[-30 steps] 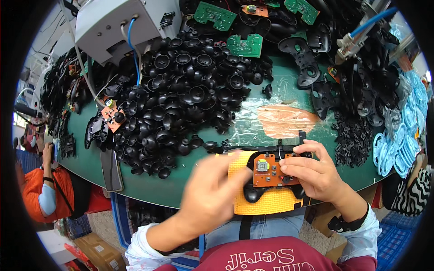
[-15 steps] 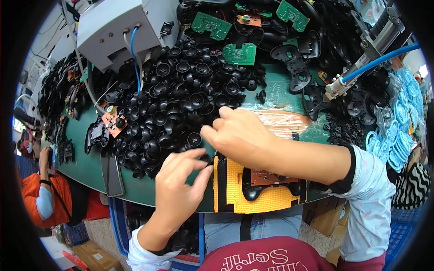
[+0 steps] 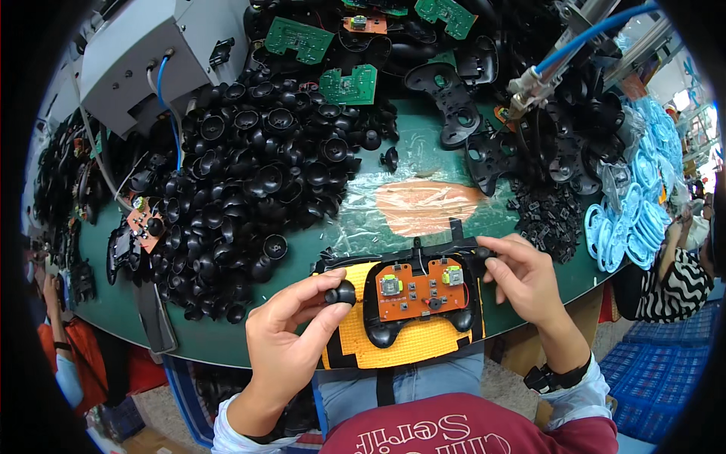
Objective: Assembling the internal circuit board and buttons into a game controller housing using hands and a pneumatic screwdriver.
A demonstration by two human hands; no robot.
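My left hand [image 3: 291, 321] pinches a black thumbstick cap [image 3: 345, 292] between thumb and fingers, at the left side of a black game controller half-shell [image 3: 383, 333]. An orange circuit board [image 3: 403, 309] lies in the shell, carrying two green-and-grey joystick modules [image 3: 391, 285]. My right hand [image 3: 525, 278] is closed in a pinch at the shell's upper right, on a small dark rounded piece that looks like another thumbstick cap [image 3: 482, 253], partly covered by the fingers. The shell rests on a yellow textured pad [image 3: 412, 356] with black strips at the table's front edge.
A big heap of black thumbstick caps [image 3: 249, 178] covers the table's left. Beyond lie green circuit boards [image 3: 349, 85] and black controller shells [image 3: 454, 113]. Small black parts [image 3: 548, 223] and light blue cables [image 3: 631, 227] are at right. A metal tool with a blue hose [image 3: 529, 94] hangs overhead.
My right hand has moved from the cap heap, across my left hand's side, to the controller's right. My left hand now shows a cap in its pinch. The whole view has shifted.
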